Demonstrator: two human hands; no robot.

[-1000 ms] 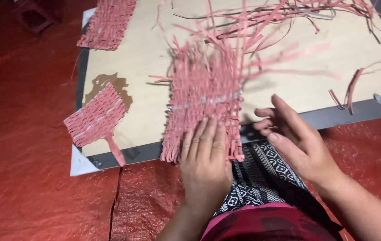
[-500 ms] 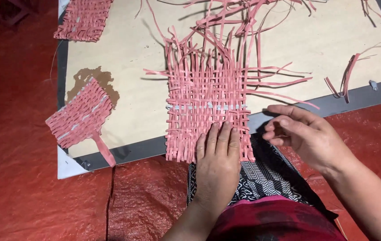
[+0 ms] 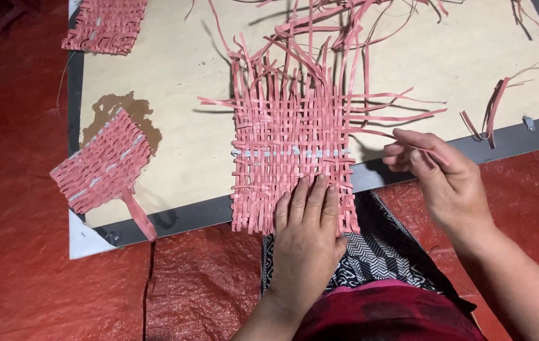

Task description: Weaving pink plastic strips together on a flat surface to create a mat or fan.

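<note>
Here my left hand lies flat, fingers together, pressing the near edge of a half-woven pink mat. My right hand sits just beside its right edge, fingertips pinched on one loose pink strip. The mat is a tight lattice of flat strips with a single pale band across it, loose ends fanning out beyond. It rests on a pale board, overhanging its near grey edge.
</note>
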